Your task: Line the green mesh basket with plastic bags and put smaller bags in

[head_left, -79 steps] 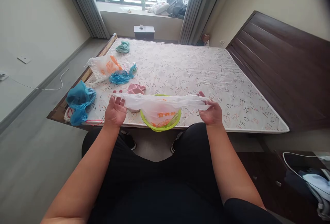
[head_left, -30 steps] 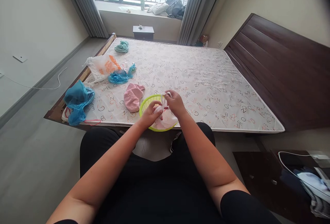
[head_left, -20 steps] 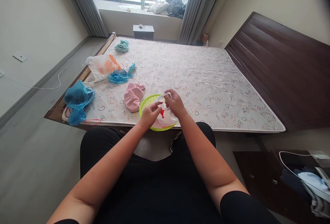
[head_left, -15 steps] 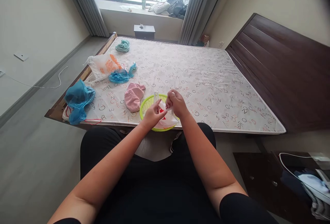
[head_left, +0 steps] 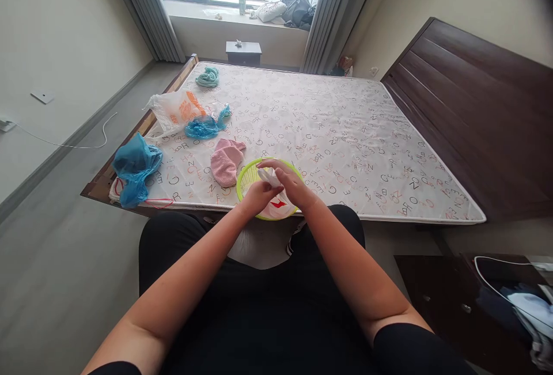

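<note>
A white plastic bag point(head_left: 277, 210) with red print sits in a yellow-green plastic basket point(head_left: 239, 186) at the mattress's near edge. Above the basket, my left hand point(head_left: 258, 197) is closed around the gathered top of the bag, thumb pointing right. My right hand point(head_left: 292, 186) meets it from the other side, its fingers reaching left over the bunched plastic and its thumb against it. White plastic shows between the two hands. Part of the bag and the right fingertips' exact grip are hidden. To the basket's left lies a pink cloth point(head_left: 227, 163).
On the mattress point(head_left: 345, 150) lie a blue plastic bag point(head_left: 137, 165), a second blue bag point(head_left: 203, 127), a clear bag with orange print point(head_left: 175, 111) and a mint-green cloth point(head_left: 208, 77). A dark headboard point(head_left: 466, 110) stands right; a small bedside table point(head_left: 243, 52) is beyond.
My right hand has lowered and turned, its fingers now extended over the bag's top. My left hand has closed in on the gathered plastic. The view has shifted slightly.
</note>
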`<state>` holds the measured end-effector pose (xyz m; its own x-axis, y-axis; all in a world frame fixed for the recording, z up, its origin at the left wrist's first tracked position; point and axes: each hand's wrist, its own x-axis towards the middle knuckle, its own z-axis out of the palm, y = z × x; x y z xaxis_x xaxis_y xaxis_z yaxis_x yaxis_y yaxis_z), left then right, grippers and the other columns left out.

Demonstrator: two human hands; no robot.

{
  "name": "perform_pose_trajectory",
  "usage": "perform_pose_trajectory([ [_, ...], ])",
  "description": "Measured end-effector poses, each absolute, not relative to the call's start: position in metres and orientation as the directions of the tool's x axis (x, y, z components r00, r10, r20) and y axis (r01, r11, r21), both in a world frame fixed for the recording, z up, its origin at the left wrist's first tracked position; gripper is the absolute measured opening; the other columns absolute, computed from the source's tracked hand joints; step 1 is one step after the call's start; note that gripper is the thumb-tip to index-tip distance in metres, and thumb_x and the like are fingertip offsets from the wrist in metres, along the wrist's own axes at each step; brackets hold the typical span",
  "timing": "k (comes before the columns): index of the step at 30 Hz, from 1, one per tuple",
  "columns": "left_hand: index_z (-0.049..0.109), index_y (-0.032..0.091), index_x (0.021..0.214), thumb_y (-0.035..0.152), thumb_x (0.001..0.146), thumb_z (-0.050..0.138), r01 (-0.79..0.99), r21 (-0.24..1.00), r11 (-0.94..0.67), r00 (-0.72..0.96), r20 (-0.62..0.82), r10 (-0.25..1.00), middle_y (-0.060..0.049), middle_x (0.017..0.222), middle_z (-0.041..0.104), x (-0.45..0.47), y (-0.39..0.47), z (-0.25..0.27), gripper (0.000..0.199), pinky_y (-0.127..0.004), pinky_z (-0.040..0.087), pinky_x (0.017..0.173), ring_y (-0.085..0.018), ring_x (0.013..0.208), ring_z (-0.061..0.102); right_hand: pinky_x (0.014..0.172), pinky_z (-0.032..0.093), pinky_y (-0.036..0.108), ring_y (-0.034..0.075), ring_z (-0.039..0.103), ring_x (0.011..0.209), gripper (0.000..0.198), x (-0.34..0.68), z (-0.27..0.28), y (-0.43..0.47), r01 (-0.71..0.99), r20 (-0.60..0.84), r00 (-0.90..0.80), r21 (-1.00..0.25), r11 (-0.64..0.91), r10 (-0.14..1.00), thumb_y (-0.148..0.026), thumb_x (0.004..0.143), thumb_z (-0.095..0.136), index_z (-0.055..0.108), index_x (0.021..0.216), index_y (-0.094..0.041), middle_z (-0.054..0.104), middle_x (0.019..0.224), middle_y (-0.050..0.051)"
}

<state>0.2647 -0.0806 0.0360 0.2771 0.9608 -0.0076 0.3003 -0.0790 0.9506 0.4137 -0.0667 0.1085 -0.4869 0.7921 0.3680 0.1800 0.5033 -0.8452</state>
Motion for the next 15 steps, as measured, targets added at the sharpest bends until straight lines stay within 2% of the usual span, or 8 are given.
perform_pose_trajectory([
  [3, 0.069, 0.015, 0.089, 0.046, 0.084, 0.07, 0.142, 0.99, -0.015, 0.268, -0.024, 0.963, -0.004, 0.075, 0.067, 0.26, -0.082, 0.037, 0.031, -0.032, 0.053, 0.067, -0.018, 0.071, 0.064, 0.123, 0.026, 0.052, 0.027, 0.041, 0.145, 0.042, 0.427, 0.099, -0.055, 0.394, 0.323, -0.46, -0.761, 0.516, 0.827, -0.042, 0.102, 0.039, 0.064, 0.133, -0.027, 0.058, 0.146, 0.006],
  [5, 0.068, 0.015, 0.087, 0.044, 0.081, 0.072, 0.071, 0.997, -0.032, 0.328, 0.006, 0.945, -0.003, 0.076, 0.066, 0.257, -0.082, 0.04, 0.03, -0.03, 0.053, 0.063, -0.016, 0.064, 0.062, 0.119, 0.032, 0.052, 0.028, 0.047, 0.14, 0.04, 0.435, 0.093, -0.046, 0.487, 0.229, -0.494, -0.726, 0.486, 0.839, -0.034, 0.097, 0.051, 0.065, 0.133, -0.027, 0.06, 0.144, 0.008],
  [8, 0.067, 0.016, 0.092, 0.04, 0.08, 0.072, 0.034, 0.997, -0.068, 0.394, 0.049, 0.918, -0.002, 0.077, 0.065, 0.253, -0.08, 0.042, 0.027, -0.028, 0.051, 0.059, -0.013, 0.06, 0.06, 0.099, 0.049, 0.042, 0.023, 0.065, 0.108, 0.026, 0.445, 0.091, -0.036, 0.515, 0.13, -0.516, -0.742, 0.429, 0.846, -0.029, 0.092, 0.057, 0.074, 0.111, -0.023, 0.073, 0.115, 0.008],
  [11, 0.064, 0.019, 0.094, 0.037, 0.082, 0.07, 0.036, 0.998, -0.044, 0.302, 0.031, 0.953, 0.001, 0.07, 0.061, 0.251, -0.081, 0.039, 0.023, -0.026, 0.046, 0.053, -0.012, 0.053, 0.056, 0.082, 0.051, 0.034, 0.019, 0.064, 0.083, 0.013, 0.447, 0.098, -0.037, 0.579, 0.119, -0.359, -0.75, 0.321, 0.926, -0.03, 0.089, 0.062, 0.072, 0.089, -0.021, 0.072, 0.088, 0.004],
  [13, 0.061, 0.02, 0.095, 0.035, 0.083, 0.07, 0.013, 1.0, -0.009, 0.2, 0.006, 0.98, 0.001, 0.069, 0.059, 0.252, -0.083, 0.035, 0.022, -0.025, 0.043, 0.048, -0.012, 0.049, 0.053, 0.074, 0.05, 0.032, 0.017, 0.062, 0.074, 0.012, 0.444, 0.103, -0.044, 0.569, 0.052, -0.276, -0.796, 0.207, 0.96, -0.031, 0.089, 0.062, 0.068, 0.088, -0.02, 0.07, 0.078, 0.003],
  [15, 0.057, 0.021, 0.096, 0.036, 0.083, 0.069, -0.014, 1.0, 0.018, 0.111, -0.016, 0.994, -0.001, 0.071, 0.061, 0.254, -0.085, 0.032, 0.024, -0.026, 0.042, 0.045, -0.013, 0.046, 0.054, 0.067, 0.049, 0.03, 0.016, 0.061, 0.066, 0.013, 0.438, 0.103, -0.056, 0.466, -0.098, -0.277, -0.884, 0.044, 0.956, -0.03, 0.091, 0.059, 0.063, 0.095, -0.019, 0.069, 0.072, 0.002],
])
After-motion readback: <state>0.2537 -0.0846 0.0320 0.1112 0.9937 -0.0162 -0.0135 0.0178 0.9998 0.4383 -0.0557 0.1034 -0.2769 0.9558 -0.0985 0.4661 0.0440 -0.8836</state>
